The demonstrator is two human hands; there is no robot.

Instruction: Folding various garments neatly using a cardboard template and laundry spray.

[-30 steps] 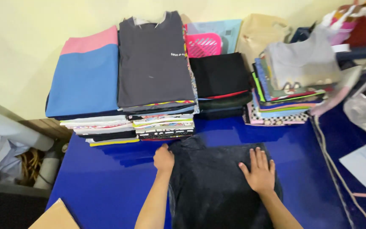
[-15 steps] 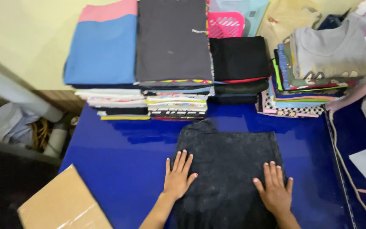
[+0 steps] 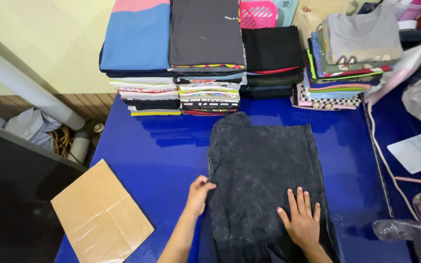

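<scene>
- A person's left hand point(image 3: 199, 191) now pinches the left edge of a dark mottled garment point(image 3: 264, 180); half a second ago it lay flat on the cloth, fingers spread.
- The right hand point(image 3: 302, 221) stays pressed open, palm down, near the garment's lower right, grasping nothing.
- The view has dipped and drawn nearer, so a flat cardboard sheet point(image 3: 101, 214) (creased, taped) shows fully at the left.
- The garment lies folded to a long rectangle in the middle of the glossy blue surface point(image 3: 152, 146), its fabric speckled charcoal, soft and matte.
- Behind it stand stacks of folded clothes point(image 3: 205, 58), neat-edged, in blue, pink, grey and black.
- A pale cord point(image 3: 378, 151) trails along the right.
</scene>
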